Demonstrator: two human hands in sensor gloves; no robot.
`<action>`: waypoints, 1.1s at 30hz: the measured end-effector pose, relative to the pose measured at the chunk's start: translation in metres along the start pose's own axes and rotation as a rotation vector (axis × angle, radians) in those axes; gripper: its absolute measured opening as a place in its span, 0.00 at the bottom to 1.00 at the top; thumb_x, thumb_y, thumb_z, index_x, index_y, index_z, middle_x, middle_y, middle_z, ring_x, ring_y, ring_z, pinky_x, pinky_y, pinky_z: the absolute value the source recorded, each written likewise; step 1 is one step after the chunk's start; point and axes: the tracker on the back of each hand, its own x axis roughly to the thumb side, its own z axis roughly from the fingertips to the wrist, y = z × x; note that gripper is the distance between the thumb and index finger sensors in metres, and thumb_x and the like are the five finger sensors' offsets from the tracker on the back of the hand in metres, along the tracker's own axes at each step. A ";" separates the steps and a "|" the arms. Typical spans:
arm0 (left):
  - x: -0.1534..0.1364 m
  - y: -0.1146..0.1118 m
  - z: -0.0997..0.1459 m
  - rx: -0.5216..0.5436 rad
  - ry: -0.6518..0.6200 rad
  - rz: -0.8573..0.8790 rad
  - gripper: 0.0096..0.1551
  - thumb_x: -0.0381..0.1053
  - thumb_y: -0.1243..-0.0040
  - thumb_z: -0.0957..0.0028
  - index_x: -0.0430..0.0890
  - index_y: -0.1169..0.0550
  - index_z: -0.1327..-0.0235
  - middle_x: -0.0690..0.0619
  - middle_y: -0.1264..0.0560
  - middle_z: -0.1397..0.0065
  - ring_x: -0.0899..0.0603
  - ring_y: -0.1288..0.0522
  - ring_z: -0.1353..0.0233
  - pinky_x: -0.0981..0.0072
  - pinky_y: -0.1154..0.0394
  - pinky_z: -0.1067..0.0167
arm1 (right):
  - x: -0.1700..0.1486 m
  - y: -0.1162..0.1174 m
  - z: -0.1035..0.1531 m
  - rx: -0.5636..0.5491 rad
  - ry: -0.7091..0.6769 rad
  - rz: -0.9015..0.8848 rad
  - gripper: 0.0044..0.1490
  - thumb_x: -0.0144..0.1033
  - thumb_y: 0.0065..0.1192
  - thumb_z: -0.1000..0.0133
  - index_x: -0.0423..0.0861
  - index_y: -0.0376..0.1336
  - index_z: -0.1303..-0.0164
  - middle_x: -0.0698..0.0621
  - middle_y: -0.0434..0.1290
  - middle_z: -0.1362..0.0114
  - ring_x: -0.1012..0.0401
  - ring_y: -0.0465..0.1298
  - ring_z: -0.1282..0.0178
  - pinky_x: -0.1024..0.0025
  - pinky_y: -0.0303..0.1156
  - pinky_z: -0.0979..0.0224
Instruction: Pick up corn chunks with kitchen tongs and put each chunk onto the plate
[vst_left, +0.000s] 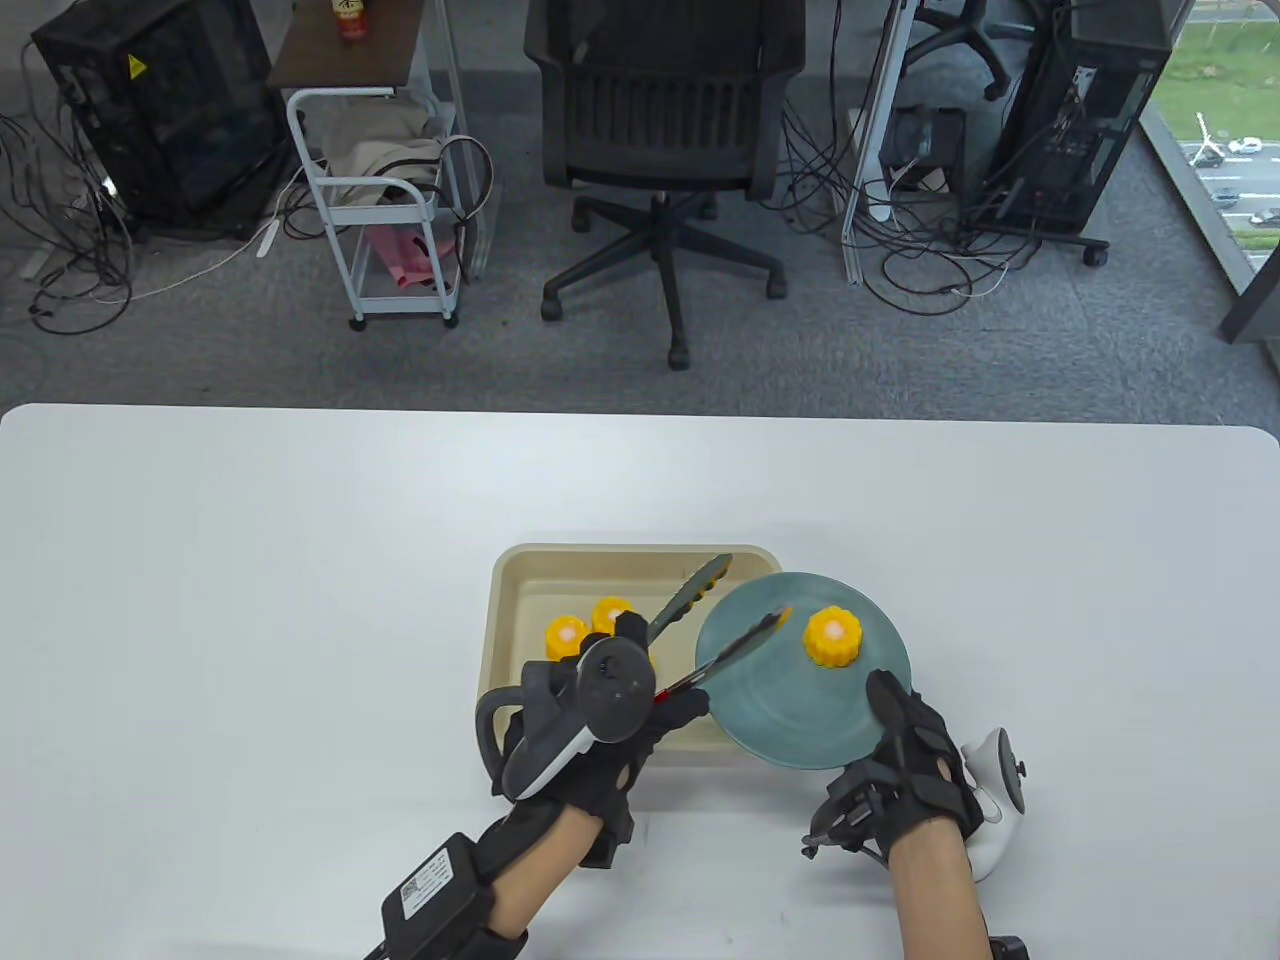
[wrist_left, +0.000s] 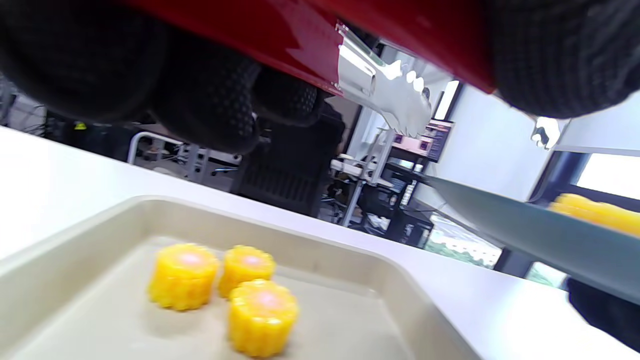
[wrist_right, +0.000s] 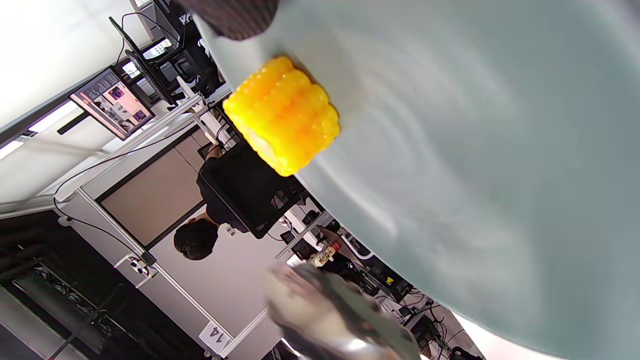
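My left hand (vst_left: 660, 708) grips the red handles of the kitchen tongs (vst_left: 700, 610). The tongs' arms are spread apart with nothing between them, one tip over the beige tray (vst_left: 520, 580) and the other over the plate's left rim. Three corn chunks (wrist_left: 183, 276) (wrist_left: 248, 265) (wrist_left: 262, 316) stand in the tray; in the table view my hand hides one, and two corn chunks (vst_left: 566, 634) (vst_left: 612, 613) show. My right hand (vst_left: 890, 705) holds the teal plate (vst_left: 800, 720) by its near rim, thumb on top. One corn chunk (vst_left: 833, 637) (wrist_right: 282, 115) sits on the plate, right of the tong tips.
The plate overlaps the tray's right edge. The white table (vst_left: 250, 600) stretches wide on both sides. Beyond its far edge stand an office chair (vst_left: 665, 130), a white cart (vst_left: 385, 200) and cables. A person (wrist_right: 200, 235) shows far off in the right wrist view.
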 end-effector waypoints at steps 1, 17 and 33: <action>-0.012 0.000 0.000 -0.004 0.025 0.022 0.57 0.77 0.41 0.60 0.47 0.34 0.22 0.39 0.24 0.36 0.36 0.16 0.57 0.44 0.18 0.63 | 0.000 0.000 0.000 -0.001 0.000 0.002 0.34 0.39 0.49 0.42 0.45 0.51 0.25 0.38 0.66 0.23 0.42 0.75 0.29 0.53 0.80 0.34; -0.101 -0.021 -0.009 -0.124 0.315 0.069 0.58 0.76 0.39 0.61 0.45 0.35 0.22 0.37 0.25 0.36 0.34 0.17 0.56 0.42 0.19 0.62 | -0.001 0.000 -0.001 0.002 0.000 0.018 0.34 0.39 0.49 0.42 0.45 0.51 0.25 0.38 0.66 0.23 0.42 0.75 0.29 0.53 0.80 0.34; -0.106 -0.052 -0.019 -0.212 0.399 -0.074 0.58 0.76 0.39 0.61 0.45 0.35 0.22 0.37 0.25 0.36 0.34 0.17 0.56 0.42 0.19 0.62 | -0.003 0.000 -0.002 0.011 0.003 0.033 0.34 0.39 0.49 0.42 0.45 0.50 0.25 0.38 0.66 0.23 0.43 0.75 0.28 0.53 0.80 0.34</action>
